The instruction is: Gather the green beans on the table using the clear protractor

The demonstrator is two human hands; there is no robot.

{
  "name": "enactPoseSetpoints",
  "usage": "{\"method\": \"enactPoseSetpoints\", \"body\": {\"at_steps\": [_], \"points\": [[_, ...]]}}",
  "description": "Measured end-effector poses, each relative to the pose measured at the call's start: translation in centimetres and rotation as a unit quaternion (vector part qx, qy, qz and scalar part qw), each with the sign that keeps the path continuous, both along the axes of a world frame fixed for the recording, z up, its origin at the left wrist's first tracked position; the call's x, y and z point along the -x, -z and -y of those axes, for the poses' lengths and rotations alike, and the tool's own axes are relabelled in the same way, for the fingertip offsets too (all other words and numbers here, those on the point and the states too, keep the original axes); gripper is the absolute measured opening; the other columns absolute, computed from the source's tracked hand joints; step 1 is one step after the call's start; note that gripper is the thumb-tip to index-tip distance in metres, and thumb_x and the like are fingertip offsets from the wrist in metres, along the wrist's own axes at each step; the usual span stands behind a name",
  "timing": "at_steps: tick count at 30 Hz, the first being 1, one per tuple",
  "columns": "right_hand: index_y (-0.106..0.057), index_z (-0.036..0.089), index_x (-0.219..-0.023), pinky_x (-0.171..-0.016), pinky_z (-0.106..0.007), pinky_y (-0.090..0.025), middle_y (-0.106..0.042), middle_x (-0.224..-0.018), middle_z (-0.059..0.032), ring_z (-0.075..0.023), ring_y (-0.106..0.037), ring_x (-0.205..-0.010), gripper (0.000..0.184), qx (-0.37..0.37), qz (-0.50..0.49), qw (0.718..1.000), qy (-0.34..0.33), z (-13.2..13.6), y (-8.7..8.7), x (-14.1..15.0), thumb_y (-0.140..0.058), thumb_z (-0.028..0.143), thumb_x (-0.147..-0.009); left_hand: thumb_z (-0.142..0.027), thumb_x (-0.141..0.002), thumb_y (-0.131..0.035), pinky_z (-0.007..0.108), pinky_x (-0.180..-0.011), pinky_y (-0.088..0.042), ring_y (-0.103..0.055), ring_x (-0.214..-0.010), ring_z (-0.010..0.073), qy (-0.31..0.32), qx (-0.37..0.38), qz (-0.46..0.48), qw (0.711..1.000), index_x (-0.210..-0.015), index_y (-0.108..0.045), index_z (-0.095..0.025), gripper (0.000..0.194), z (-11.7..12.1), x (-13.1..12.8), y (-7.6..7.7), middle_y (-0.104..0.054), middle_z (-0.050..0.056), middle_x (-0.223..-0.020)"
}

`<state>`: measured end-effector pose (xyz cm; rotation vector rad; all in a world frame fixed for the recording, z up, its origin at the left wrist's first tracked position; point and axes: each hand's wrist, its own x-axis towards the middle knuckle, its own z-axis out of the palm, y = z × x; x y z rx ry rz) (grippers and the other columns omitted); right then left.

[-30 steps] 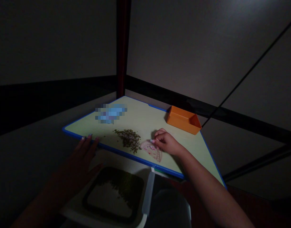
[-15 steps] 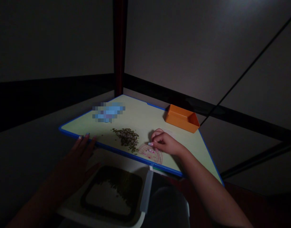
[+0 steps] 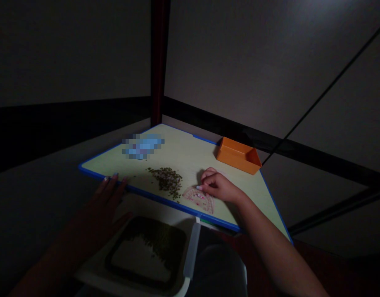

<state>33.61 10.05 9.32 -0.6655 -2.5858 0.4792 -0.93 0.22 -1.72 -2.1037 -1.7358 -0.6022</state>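
A pale yellow board with a blue edge [image 3: 190,159] lies in front of me, and a pink translucent protractor [image 3: 200,201] lies on its near part. My right hand [image 3: 219,187] is curled over the protractor's upper edge, with the fingertips pressing on it. A loose heap of small dark green seeds [image 3: 167,181] sits just left of the protractor. My left hand [image 3: 97,216] lies flat and open, its fingertips resting on the board's near blue edge. A blurred blue object [image 3: 143,146] lies further back on the board, its form hidden.
An orange rectangular tray [image 3: 238,156] stands at the board's far right edge. Below the board, a white tray with a dark inner rim [image 3: 111,262] holds more green seeds. A dark post [image 3: 159,62] rises behind the board's far corner.
The protractor has turned on the board under my right hand, its arc now facing nearer to me. My left hand has shifted little. The whole view has moved slightly.
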Motion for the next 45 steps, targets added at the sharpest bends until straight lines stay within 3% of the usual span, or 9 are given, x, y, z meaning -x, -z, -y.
{"method": "enactPoseSetpoints", "body": {"at_steps": [9,22,31,45], "points": [[-0.058,0.016,-0.053,-0.079,-0.030,-0.037,-0.055,-0.070,-0.0026,-0.0143,-0.049,-0.078,0.035,-0.011,0.011,0.999,0.050,-0.2,0.2,-0.1,-0.057,0.028,-0.086,-0.057,-0.077,-0.038,0.052,-0.104,-0.039,-0.013,-0.142,0.0317,-0.005,-0.001,-0.004,1.000,-0.141,-0.010,-0.018,0.080,0.1,0.0,-0.1,-0.022,0.016,-0.152],[-0.057,0.016,-0.054,-0.079,-0.030,-0.037,-0.055,-0.071,-0.0022,-0.0133,-0.049,-0.076,0.037,-0.002,0.000,1.000,0.011,0.0,-0.1,0.1,-0.054,0.032,-0.087,-0.056,-0.077,-0.037,0.052,-0.105,-0.037,-0.012,-0.142,0.0314,-0.001,0.007,-0.005,1.000,-0.141,-0.010,-0.018,0.079,0.0,0.1,0.1,-0.019,0.016,-0.153],[-0.058,0.016,-0.053,-0.078,-0.030,-0.037,-0.056,-0.071,-0.0031,-0.0139,-0.048,-0.076,0.038,-0.016,-0.007,0.999,0.029,0.0,0.5,0.9,-0.055,0.032,-0.086,-0.058,-0.077,-0.035,0.053,-0.103,-0.040,-0.014,-0.141,0.0321,0.002,-0.003,-0.004,1.000,-0.141,-0.010,-0.018,0.079,0.1,-0.1,-0.3,-0.024,0.017,-0.151],[-0.054,0.017,-0.052,-0.078,-0.030,-0.036,-0.055,-0.069,-0.0026,-0.0144,-0.047,-0.077,0.039,-0.019,-0.009,0.998,0.058,0.0,0.6,1.6,-0.055,0.035,-0.086,-0.056,-0.076,-0.039,0.053,-0.107,-0.035,-0.011,-0.141,0.0329,-0.001,0.014,0.007,1.000,-0.141,-0.011,-0.017,0.081,-0.1,0.0,-0.1,-0.015,0.016,-0.154]]}}
